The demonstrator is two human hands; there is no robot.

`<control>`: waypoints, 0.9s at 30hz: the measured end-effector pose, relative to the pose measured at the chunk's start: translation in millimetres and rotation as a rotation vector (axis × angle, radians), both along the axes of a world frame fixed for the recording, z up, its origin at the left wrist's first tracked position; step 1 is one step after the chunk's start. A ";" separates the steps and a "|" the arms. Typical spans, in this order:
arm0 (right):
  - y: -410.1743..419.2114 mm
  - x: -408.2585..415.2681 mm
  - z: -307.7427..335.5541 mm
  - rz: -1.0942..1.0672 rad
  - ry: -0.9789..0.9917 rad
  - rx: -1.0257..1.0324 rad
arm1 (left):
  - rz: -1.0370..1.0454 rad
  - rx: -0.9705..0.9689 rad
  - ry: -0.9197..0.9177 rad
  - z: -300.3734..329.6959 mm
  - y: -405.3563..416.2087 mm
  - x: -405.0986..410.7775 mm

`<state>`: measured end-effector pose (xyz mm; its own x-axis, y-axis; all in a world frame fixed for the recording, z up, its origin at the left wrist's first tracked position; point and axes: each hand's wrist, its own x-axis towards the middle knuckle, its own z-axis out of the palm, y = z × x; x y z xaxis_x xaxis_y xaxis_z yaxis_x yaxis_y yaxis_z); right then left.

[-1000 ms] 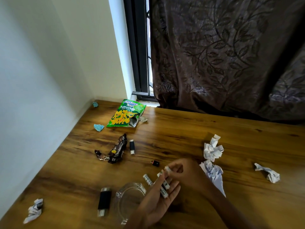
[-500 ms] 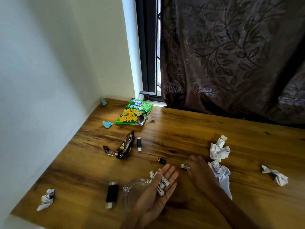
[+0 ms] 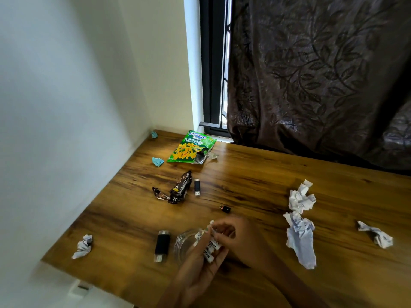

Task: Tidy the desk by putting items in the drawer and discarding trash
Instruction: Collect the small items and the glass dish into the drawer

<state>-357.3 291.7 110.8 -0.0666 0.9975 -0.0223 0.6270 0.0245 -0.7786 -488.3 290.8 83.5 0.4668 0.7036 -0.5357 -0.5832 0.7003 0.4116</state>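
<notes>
Since the earlier frame, right hand [image 3: 239,237] is coming back over left hand [image 3: 200,263], pinching one small battery [image 3: 211,223]. Left palm is lying flat at lower centre, fingers straight, carrying the white batteries [image 3: 210,250] beside the glass ashtray [image 3: 184,243]

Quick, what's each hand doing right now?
Left hand: open, palm up, with small white batteries lying on it.
Right hand: fingertips pinching one more battery over the left palm.

My left hand [image 3: 200,270] sits at lower centre of the frame, palm up, fingers extended and nearly flat. My right hand [image 3: 240,238] reaches in from lower right, fingers curled, fingertips [image 3: 216,230] pinching directly above the left palm.
</notes>
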 end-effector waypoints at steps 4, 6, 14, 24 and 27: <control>0.8 -4.1 -5.6 -0.077 0.009 0.056 | 0.078 -0.068 -0.034 -0.4 -6.2 -11.8; 8.4 -1.0 -14.8 -0.143 -0.052 0.087 | 0.110 -0.084 -0.054 -0.2 -8.1 -20.3; 25.5 -12.3 -68.2 -0.113 -0.289 -0.070 | 0.137 -0.154 0.101 -10.9 -4.9 -45.7; 22.9 -12.6 -56.5 -0.141 -0.144 -0.050 | 0.166 -0.308 0.217 1.6 1.7 -27.2; 22.4 -8.9 -57.6 -0.165 -0.137 -0.061 | 0.189 -0.279 0.266 5.1 1.7 -23.0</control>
<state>-366.2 314.1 53.2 0.1048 0.9913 -0.0801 0.7187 -0.1312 -0.6828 -511.3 292.5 88.7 0.1638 0.5749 -0.8016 -0.6110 0.6971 0.3751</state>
